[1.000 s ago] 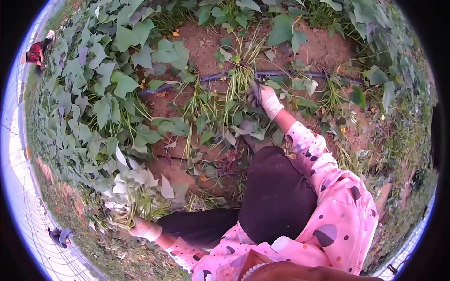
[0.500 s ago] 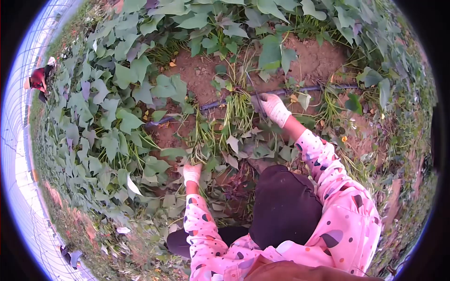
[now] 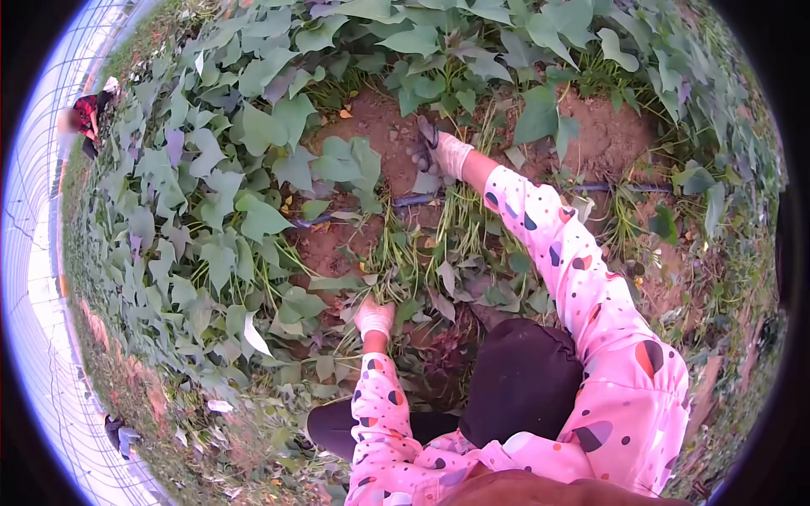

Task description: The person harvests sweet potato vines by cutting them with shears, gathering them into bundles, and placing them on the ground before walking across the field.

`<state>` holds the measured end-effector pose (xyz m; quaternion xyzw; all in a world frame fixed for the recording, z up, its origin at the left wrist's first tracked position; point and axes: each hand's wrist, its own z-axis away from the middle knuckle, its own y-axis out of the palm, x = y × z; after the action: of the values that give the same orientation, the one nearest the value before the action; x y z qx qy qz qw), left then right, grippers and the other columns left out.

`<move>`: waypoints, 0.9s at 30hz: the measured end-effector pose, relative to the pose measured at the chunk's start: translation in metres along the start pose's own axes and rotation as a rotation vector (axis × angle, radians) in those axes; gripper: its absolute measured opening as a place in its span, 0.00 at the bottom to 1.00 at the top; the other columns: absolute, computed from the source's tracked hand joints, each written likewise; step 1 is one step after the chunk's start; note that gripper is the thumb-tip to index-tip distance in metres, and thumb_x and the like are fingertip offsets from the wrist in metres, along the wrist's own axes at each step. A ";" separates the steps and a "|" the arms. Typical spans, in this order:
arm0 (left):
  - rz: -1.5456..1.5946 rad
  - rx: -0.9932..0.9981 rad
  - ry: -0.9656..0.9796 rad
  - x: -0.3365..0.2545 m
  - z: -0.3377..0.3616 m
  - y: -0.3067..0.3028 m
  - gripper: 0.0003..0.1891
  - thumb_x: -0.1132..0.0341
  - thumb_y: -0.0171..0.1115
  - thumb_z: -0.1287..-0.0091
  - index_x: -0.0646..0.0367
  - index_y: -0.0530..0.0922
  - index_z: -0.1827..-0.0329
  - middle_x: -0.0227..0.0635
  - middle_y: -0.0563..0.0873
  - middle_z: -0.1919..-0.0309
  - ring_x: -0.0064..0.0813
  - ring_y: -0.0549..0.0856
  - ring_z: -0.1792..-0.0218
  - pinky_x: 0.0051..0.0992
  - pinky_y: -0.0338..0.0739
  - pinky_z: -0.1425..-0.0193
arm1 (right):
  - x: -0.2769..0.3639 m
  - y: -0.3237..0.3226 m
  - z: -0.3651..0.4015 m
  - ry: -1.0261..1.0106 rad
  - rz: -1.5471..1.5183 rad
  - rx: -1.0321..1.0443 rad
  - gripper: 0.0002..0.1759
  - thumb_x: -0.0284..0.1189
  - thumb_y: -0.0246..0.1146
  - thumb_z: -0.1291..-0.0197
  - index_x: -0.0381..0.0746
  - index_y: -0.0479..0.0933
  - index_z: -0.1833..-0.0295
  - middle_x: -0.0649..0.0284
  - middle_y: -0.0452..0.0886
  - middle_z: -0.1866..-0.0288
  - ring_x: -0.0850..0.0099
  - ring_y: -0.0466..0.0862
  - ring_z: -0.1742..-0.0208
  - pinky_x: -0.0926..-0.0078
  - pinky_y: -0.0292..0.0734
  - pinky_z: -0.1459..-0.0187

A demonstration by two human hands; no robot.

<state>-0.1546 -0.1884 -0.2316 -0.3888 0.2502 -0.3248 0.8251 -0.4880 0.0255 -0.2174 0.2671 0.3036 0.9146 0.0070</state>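
My left hand [image 3: 374, 317], in a pale glove, is closed around a bunch of green vine stems [image 3: 390, 263] low over the bed. My right hand [image 3: 445, 157], in a pale glove with grey fingers, is farther forward, above bare soil [image 3: 371, 126] and a dark drip hose [image 3: 413, 201]. Its fingers are curled, and a dark curved piece [image 3: 428, 131] shows at their far side; what it is I cannot make out. Leafy vines with heart-shaped leaves [image 3: 261, 126] surround both hands.
My bent knee [image 3: 523, 379] in dark trousers is close behind the stems. Dense foliage [image 3: 422, 38] lines the far side. A person in a red and black top [image 3: 87, 116] is at the far left, another [image 3: 121, 437] lower left, near the greenhouse wall [image 3: 34, 253].
My right hand has moved forward and left, past the hose, from beside the upright stems. My left hand stays on its bunch of stems. The view has shifted slightly.
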 end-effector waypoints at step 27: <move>0.108 0.080 0.069 0.034 -0.021 0.029 0.28 0.53 0.60 0.47 0.61 0.76 0.46 0.50 0.84 0.53 0.48 0.81 0.49 0.36 0.72 0.41 | 0.056 0.000 -0.128 -0.595 1.839 -0.870 0.19 0.40 0.49 0.36 0.40 0.77 0.50 0.52 0.82 0.51 0.57 0.82 0.51 0.59 0.75 0.50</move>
<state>-0.1364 -0.2094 -0.2722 -0.3302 0.2859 -0.3027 0.8471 -0.5992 -0.0352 -0.2769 0.5818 -0.3829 0.4958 -0.5187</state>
